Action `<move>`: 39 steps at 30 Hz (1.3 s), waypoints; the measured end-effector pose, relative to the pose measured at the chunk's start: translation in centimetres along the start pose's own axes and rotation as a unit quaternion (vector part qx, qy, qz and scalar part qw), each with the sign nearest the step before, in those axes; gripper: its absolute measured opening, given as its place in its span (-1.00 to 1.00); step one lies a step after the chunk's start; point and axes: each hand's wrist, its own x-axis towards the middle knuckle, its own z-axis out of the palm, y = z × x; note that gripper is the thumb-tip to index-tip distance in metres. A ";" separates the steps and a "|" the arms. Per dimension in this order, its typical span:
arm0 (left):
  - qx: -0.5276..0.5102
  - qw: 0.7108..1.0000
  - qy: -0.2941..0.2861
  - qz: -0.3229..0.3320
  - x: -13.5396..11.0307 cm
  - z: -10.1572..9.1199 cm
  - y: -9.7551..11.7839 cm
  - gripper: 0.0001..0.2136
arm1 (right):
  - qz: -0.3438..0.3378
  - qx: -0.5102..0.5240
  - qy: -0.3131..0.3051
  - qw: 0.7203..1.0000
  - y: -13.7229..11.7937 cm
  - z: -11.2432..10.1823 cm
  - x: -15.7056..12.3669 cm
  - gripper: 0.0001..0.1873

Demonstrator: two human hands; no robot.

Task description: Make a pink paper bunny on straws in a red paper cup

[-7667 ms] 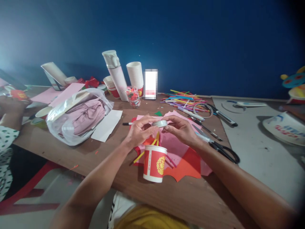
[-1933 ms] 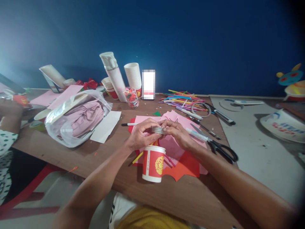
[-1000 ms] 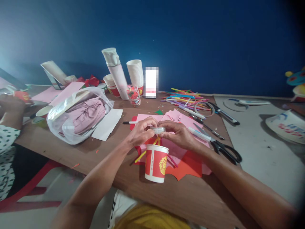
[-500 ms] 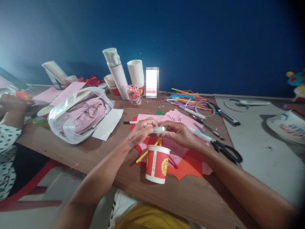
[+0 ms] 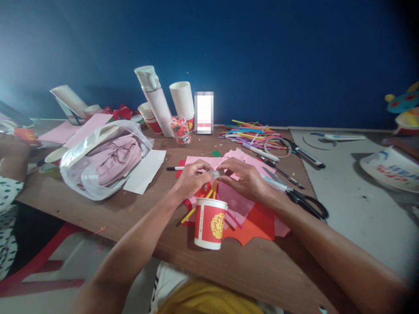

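Note:
A small pale roll of tape (image 5: 215,173) is held between my two hands, above the sheets of paper. The fingers of my left hand (image 5: 196,176) pinch its left side. My right hand (image 5: 242,175) has its thumb and fingertips closed on the right side. Just below, a red and white paper cup (image 5: 211,224) stands upright near the table's front edge, apart from both hands. Yellow strips (image 5: 188,216) and a magenta strip lie behind the cup. Pink paper (image 5: 238,205) and orange-red paper (image 5: 255,224) with a scalloped edge spread beneath my hands.
Black-handled scissors (image 5: 307,204) and pens lie right of the paper. Behind are a heap of coloured sticks (image 5: 248,133), a tilted-looking flask (image 5: 155,102) and stacked paper cups (image 5: 182,102). A plastic bag (image 5: 104,159) sits left. Another person's hand (image 5: 13,152) is at the far left.
The tape roll has turned in my fingers and now shows less of its edge. The whole view has shifted slightly, moving the things on the table a little leftward.

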 end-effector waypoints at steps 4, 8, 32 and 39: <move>-0.071 0.996 -0.034 -0.043 0.0 -0.5 0.2 -0.87 | 0.013 0.041 0.002 0.999 0.3 0.1 -0.2 -0.80; -0.101 0.993 -0.050 -0.041 -0.1 -0.7 0.3 -0.84 | 0.020 0.074 0.007 0.997 0.4 0.1 -0.2 -0.80; -0.041 0.997 -0.064 -0.011 -0.3 -0.7 0.2 -0.90 | -0.001 0.095 -0.009 0.995 0.7 0.4 -0.4 -0.80; -0.038 0.998 -0.056 -0.008 -0.1 -0.2 0.1 -0.88 | -0.023 0.007 -0.011 1.000 0.7 -0.4 -0.3 -0.71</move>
